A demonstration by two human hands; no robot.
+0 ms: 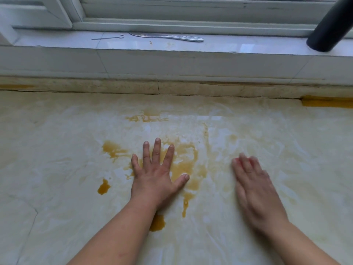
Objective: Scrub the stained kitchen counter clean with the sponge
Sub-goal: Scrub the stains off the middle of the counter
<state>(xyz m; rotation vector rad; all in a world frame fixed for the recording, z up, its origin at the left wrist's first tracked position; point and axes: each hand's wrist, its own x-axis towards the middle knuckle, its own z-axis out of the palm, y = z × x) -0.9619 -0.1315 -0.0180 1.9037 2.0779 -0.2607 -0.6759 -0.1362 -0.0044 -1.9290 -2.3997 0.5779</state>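
Left hand (156, 174) lies flat on the tabletop (57, 150), fingers straight and spread, holding nothing. Its palm and fingers cover part of a big yellow-brown stain (186, 161) in the middle of the pale marble surface. Right hand (252, 180) is just to the right of this stain, also with straight fingers close together and holding nothing; it is blurred, so I cannot tell if it touches the surface. Smaller drops of the same stain lie left of the left hand (103, 187) and beside the left wrist (157, 222). No sponge shows in the view. Behind the tabletop a white sill (57, 42) runs under the window. On it lie a flat silver tool with a handle (168, 36) and a thin wire hook (108, 37). A black tube (328, 27) stands at the right end of the sill.
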